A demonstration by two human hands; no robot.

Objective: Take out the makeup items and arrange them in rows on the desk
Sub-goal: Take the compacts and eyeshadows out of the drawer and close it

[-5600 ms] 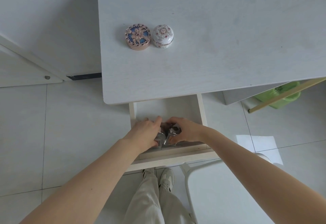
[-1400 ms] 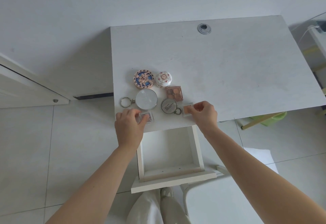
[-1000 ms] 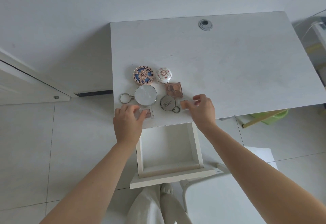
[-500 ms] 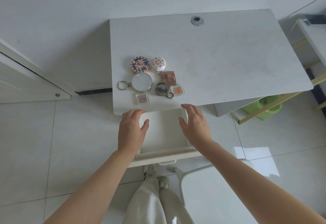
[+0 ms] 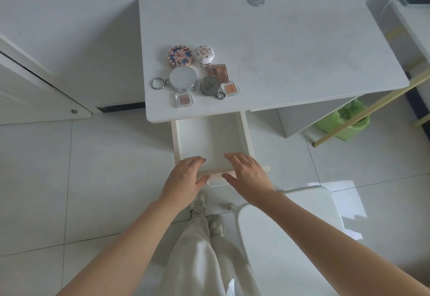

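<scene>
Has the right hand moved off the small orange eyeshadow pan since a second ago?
Yes. The right hand has pulled back from the orange eyeshadow pan, off the desk, to the open drawer front.

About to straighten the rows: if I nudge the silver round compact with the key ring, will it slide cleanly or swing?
The silver round compact lies flat, so it likely slides, not rolls. Its key ring hangs off a link and may drag or pivot. It probably feels light.
</scene>
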